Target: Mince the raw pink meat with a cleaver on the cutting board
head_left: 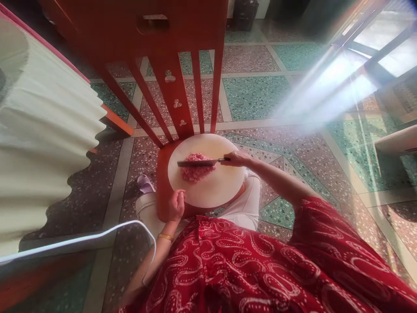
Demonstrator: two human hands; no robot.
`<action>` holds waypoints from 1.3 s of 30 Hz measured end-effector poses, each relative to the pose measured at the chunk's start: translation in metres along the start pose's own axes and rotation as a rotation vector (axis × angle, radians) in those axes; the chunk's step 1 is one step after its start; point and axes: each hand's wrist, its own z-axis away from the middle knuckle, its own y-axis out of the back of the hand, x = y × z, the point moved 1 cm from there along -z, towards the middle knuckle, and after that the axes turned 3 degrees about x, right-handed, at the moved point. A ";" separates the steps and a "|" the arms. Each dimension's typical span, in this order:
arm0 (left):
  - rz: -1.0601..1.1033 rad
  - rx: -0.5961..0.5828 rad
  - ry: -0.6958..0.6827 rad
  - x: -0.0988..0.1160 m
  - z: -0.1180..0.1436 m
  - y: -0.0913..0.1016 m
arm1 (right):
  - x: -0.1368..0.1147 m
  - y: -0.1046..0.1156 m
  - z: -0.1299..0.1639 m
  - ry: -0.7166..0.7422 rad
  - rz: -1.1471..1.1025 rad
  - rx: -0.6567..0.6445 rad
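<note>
Pink minced meat (197, 174) lies in a low mound on a round, pale board (224, 184), a little toward its left edge, with bare board all round. Across the mound runs a knife (197, 163), seen from above along its spine, the tip toward the board's left edge and the handle toward the right. Whether the blade reaches the board beneath, I cannot tell.

The right hand (237, 158) is closed round the knife's handle, above the board's right edge. The left hand (177, 205) has its fingers curled in, narrow, at the board's near left edge; I cannot tell whether it touches the rim. A gold bangle (166, 237) circles the left wrist.

Under the board is the red-brown seat (162, 187) of a chair, bare along its left edge and near left corner. Its slatted back (176, 100) rises beyond the board's far edge. Pale trousers (249, 202) show on both sides of the seat, below a red patterned shirt (228, 265). A white cable (97, 234) curves in front of the left forearm. White pleated cloth (48, 143) hangs at far left.
</note>
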 end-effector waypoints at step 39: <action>0.078 -0.056 -0.057 -0.001 -0.012 -0.017 | -0.152 -0.038 0.076 -0.074 -0.279 0.565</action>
